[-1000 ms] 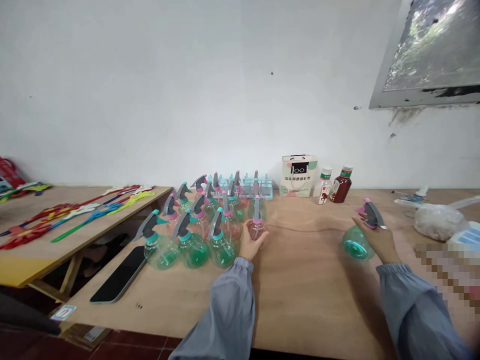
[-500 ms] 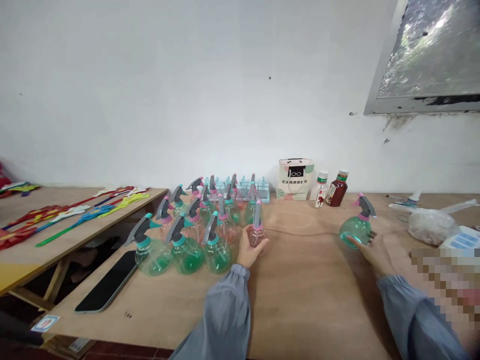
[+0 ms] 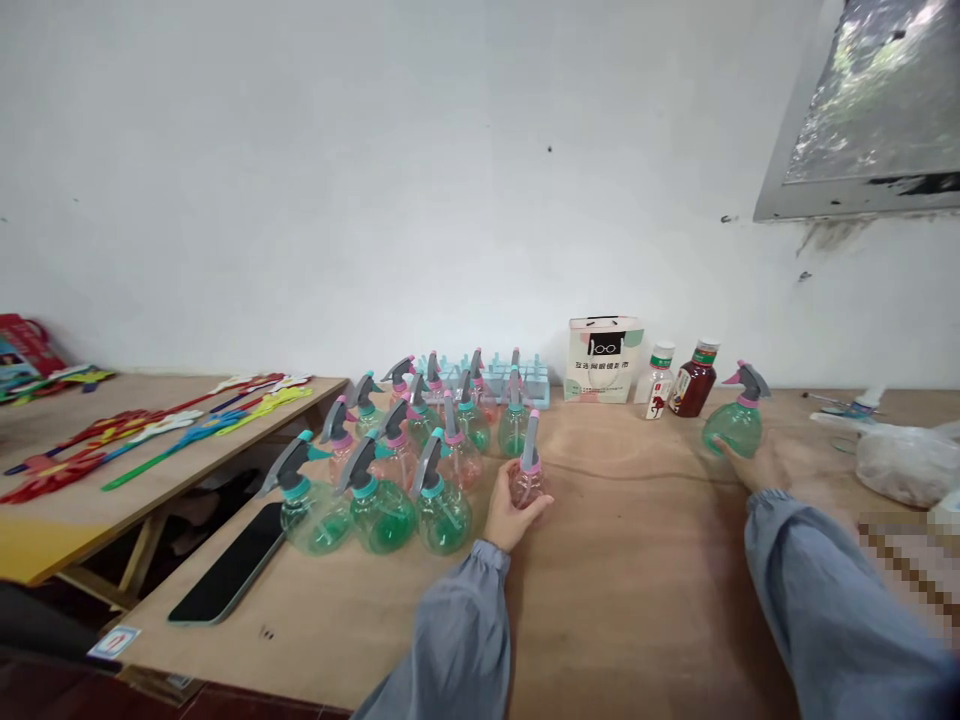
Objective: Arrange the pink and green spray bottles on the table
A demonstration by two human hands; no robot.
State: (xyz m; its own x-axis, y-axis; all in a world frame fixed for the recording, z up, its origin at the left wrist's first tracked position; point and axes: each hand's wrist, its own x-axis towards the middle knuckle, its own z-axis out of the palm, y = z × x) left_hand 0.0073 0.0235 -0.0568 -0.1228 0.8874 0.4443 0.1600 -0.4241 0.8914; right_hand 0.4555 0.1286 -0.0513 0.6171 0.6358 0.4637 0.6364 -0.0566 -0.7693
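Note:
My left hand (image 3: 512,508) is closed around a pink spray bottle (image 3: 529,480) with a grey trigger head, at the right end of the group of bottles. Farther right, my right hand (image 3: 752,465) grips a green spray bottle (image 3: 731,430) with a pink collar and grey trigger, partly covering its lower side. Left of my left hand stand several more spray bottles in rows, among them a green one with a turquoise collar (image 3: 444,520), another green one (image 3: 384,518) and a pale green one (image 3: 319,520).
Behind the bottles sits a light blue rack (image 3: 536,385). A paper bag (image 3: 600,375), a white-capped bottle (image 3: 658,385) and a dark red bottle (image 3: 691,385) stand by the wall. A phone (image 3: 225,570) lies front left; a plastic bag (image 3: 900,465) is at right. Another table (image 3: 45,530) holds colourful hand-shaped sticks.
My right hand with the green spray bottle has moved farther back on the table, toward the wall. My left hand stays on the pink bottle. The view has turned slightly left.

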